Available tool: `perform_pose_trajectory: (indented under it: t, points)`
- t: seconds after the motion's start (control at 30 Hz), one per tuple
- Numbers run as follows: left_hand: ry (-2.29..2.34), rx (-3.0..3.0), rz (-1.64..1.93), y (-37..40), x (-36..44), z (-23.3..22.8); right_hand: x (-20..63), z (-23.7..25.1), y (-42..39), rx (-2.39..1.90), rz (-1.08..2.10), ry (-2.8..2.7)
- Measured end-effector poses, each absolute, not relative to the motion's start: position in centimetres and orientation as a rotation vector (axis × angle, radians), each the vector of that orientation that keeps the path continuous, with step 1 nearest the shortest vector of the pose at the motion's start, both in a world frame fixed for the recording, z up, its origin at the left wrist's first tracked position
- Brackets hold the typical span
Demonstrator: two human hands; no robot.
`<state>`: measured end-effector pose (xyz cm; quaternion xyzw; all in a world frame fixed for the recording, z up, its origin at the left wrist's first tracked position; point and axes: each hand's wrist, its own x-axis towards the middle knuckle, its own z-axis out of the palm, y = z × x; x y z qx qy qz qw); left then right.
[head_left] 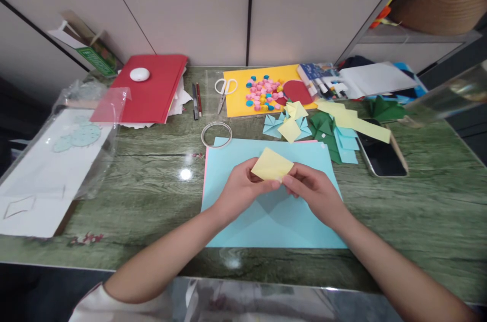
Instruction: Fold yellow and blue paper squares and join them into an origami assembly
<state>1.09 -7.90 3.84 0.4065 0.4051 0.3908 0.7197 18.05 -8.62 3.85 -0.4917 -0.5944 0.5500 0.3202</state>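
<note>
A small piece of pale yellow paper [272, 164] is held up between my two hands, one corner pointing away from me. My left hand [245, 185] pinches it along its left and near side, thumb on top. At its right corner, the thumb and fingers of my right hand [314, 190] close on it. Below both hands lies a large light blue sheet [236, 225], with a pink edge peeking out beneath. Just past the sheet are folded blue paper pieces [273, 125], yellow folded squares [289, 129] and dark green folded paper [323, 132].
White-handled scissors [225, 87] lie by a yellow sheet [234, 101] bearing small coloured pieces [262, 93]. A tape ring [216, 134] touches the blue sheet's corner. Left are a red folder [152, 88] and a plastic-wrapped drawing [49, 170]; right, a phone [382, 154] and yellow strips [357, 120].
</note>
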Motion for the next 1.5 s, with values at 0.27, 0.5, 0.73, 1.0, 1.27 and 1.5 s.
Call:
perform_pose_trajectory:
  t: [0.27,0.5,0.73,1.0,1.27,1.5]
  points:
    - [0.848,0.884,0.852,-7.95,1.04,3.83,18.12,4.13,-8.62,-1.305,1.466,-1.564]
    - [0.885,0.899,0.847,-7.99,1.06,3.91,18.16,3.95,-8.79,-1.329,1.384,-1.585]
    - [0.944,0.873,0.903,-7.75,0.96,3.68,18.19,4.09,-8.75,-1.340,1.385,-1.603]
    - [1.008,0.898,0.932,-7.92,1.08,3.83,17.72,4.00,-8.86,-1.351,1.388,-1.600]
    - [0.967,0.911,0.893,-7.94,1.02,3.88,17.94,3.91,-9.08,-1.437,1.264,-1.708]
    - [0.950,0.909,0.921,-7.86,0.94,3.83,17.91,4.10,-8.88,-1.355,1.384,-1.748]
